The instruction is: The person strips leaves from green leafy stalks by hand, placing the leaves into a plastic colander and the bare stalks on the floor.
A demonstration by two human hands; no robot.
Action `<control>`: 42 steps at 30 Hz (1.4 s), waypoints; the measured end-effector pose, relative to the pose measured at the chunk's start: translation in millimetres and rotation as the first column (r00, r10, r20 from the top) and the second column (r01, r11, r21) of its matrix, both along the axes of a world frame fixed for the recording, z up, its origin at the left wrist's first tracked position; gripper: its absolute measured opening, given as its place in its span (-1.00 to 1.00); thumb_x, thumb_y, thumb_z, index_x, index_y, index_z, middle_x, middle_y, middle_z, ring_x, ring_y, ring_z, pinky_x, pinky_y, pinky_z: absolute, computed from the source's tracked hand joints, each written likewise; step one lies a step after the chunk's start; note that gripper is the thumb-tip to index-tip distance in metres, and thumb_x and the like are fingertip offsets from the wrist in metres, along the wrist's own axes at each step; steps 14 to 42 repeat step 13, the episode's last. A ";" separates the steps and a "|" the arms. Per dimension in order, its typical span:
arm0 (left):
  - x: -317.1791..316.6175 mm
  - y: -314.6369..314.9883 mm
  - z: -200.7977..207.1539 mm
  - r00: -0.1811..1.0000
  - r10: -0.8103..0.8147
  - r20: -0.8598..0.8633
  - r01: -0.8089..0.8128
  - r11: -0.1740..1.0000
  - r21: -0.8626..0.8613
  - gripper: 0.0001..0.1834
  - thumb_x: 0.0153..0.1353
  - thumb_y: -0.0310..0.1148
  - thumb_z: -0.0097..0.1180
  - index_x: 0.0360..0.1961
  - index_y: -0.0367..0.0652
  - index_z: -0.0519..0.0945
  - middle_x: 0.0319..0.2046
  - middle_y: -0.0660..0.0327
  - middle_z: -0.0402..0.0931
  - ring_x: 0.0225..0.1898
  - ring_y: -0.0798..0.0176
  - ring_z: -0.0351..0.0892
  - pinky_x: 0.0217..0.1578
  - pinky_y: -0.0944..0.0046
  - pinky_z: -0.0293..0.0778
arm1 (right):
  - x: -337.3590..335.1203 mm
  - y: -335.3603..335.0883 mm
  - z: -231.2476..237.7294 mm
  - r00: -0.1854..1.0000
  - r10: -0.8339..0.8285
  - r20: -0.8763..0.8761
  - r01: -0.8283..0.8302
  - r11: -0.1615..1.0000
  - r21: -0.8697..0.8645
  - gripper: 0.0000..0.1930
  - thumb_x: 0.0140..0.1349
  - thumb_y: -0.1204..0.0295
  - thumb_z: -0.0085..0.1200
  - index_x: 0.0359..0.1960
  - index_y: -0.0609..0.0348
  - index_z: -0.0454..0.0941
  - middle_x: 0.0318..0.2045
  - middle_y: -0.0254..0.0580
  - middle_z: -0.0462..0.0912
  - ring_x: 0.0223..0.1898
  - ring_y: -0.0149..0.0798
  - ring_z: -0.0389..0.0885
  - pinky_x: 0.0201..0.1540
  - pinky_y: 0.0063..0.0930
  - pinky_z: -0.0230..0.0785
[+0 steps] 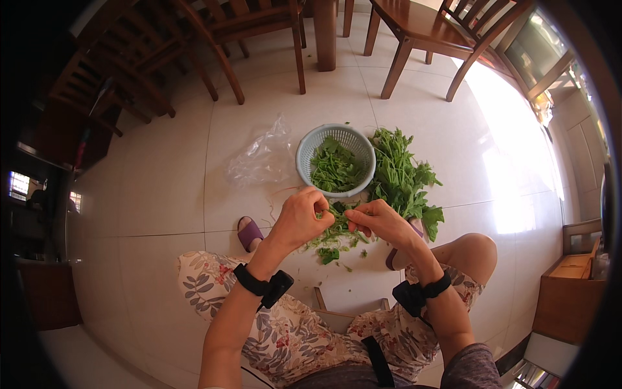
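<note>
Left hand (299, 217) and right hand (379, 222) pinched shut on one leafy green sprig (338, 217), stem stretched left to right between them. Just beyond, pale blue basket (304, 152) of picked leaves; unpicked greens pile (400, 176) far right on floor (162, 194), nearer right hand.

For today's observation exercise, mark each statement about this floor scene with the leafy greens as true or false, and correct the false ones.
1. Both hands hold a green sprig between them. True: the left hand and right hand pinch the sprig.
2. The colander is empty. False: the pale blue colander holds picked greens.
3. A pile of greens lies on the floor to the right of the colander. True.
4. A clear plastic bag lies inside the colander. False: it lies on the tiles to its left.
5. The slippers are yellow. False: the slipper is purple.
</note>
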State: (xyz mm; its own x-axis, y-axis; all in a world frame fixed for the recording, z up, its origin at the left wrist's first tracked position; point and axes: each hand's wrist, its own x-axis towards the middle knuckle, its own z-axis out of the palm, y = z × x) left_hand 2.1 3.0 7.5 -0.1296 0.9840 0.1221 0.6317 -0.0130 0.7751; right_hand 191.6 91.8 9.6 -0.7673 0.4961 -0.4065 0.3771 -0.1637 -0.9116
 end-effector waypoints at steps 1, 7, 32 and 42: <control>-1.9 -0.1 -1.4 1.000 0.027 -0.001 -0.027 0.999 -0.029 -0.90 -0.09 -0.48 0.13 -0.55 -0.28 0.48 -0.56 0.18 0.43 -0.52 0.25 0.47 -0.45 0.29 0.41 | 0.2 0.0 -0.5 1.000 -0.001 -0.006 0.001 1.000 -0.009 -0.61 0.27 0.20 0.01 -0.56 0.28 0.58 -0.73 -0.46 0.35 -0.64 -0.56 0.28 -0.58 -0.63 0.15; -18.9 1.3 -10.2 0.944 0.118 0.308 -0.032 0.962 -0.272 -0.84 0.11 -0.40 0.13 -0.36 -0.29 0.61 -0.44 0.23 0.58 -0.39 0.41 0.54 -0.34 0.40 0.45 | 2.9 2.4 2.8 0.999 0.027 -0.021 -0.025 0.998 0.051 -0.63 0.25 0.17 0.04 -0.54 0.22 0.60 -0.73 -0.48 0.34 -0.63 -0.57 0.26 -0.58 -0.62 0.12; -14.6 1.3 -13.5 0.777 0.057 0.627 0.216 0.912 -0.350 -0.67 0.18 -0.21 0.19 -0.27 -0.33 0.64 -0.46 0.25 0.57 -0.42 0.46 0.48 -0.33 0.44 0.42 | 3.8 2.4 1.8 0.996 0.080 0.037 -0.085 0.977 0.195 -0.70 0.23 0.17 0.08 -0.48 0.13 0.66 -0.71 -0.47 0.40 -0.61 -0.56 0.28 -0.56 -0.60 0.13; -14.6 1.3 -13.5 0.777 0.057 0.627 0.216 0.912 -0.350 -0.67 0.18 -0.21 0.19 -0.27 -0.33 0.64 -0.46 0.25 0.57 -0.42 0.46 0.48 -0.33 0.44 0.42 | 3.8 2.4 1.8 0.996 0.080 0.037 -0.085 0.977 0.195 -0.70 0.23 0.17 0.08 -0.48 0.13 0.66 -0.71 -0.47 0.40 -0.61 -0.56 0.28 -0.56 -0.60 0.13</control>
